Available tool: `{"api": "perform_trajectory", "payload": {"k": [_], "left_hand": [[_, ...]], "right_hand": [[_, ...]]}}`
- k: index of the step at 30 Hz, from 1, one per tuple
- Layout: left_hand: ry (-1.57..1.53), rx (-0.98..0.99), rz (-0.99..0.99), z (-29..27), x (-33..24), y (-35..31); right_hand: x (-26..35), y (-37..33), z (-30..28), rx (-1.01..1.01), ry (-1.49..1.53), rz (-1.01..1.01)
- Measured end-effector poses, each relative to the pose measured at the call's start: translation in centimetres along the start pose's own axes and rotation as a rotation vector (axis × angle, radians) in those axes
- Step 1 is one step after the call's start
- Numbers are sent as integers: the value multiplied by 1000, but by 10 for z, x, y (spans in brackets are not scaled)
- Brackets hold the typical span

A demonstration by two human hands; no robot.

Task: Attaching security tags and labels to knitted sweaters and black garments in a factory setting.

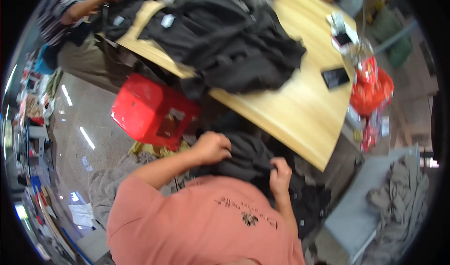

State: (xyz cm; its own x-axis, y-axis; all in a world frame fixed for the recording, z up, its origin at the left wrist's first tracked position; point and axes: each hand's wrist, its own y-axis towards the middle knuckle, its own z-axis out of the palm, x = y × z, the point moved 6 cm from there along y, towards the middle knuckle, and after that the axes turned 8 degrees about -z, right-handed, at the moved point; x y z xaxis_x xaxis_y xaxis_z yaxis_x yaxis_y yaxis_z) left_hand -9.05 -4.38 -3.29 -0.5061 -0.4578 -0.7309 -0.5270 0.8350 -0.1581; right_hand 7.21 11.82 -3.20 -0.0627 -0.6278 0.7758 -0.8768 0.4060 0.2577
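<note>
A dark cloth garment [247, 153] lies across my lap, just below the table's near edge. My left hand [213, 147] is closed on its left part, fingers curled down into the fabric. On the other side, my right hand [280, 172] has its fingers bent together and grips the garment's right edge. Between the two hands the cloth hangs in loose folds, and its lower part drops out of sight. More black garments [234, 44] are heaped on the wooden table [304, 115] in front of me.
A red plastic stool [145, 108] stands left of the table. Another person [79, 16] handles dark cloth at the far left. A phone [335, 78] lies near the table's right side, beside red plastic bags [372, 89]. Grey cloth [398, 199] is piled at right.
</note>
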Motion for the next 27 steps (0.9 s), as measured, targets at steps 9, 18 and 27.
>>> {"api": "perform_trajectory", "payload": {"k": [9,18,27], "left_hand": [[-1116,144,-317,-7,5,13],[-906,436,-378,21,-26,-5],[-1190,333,-346,13,-49,9]], "right_hand": [[-10,2,-3,-430,1175,524],[-22,-21,-41,-613,957,319],[108,17,-19,246,124,-582]]}}
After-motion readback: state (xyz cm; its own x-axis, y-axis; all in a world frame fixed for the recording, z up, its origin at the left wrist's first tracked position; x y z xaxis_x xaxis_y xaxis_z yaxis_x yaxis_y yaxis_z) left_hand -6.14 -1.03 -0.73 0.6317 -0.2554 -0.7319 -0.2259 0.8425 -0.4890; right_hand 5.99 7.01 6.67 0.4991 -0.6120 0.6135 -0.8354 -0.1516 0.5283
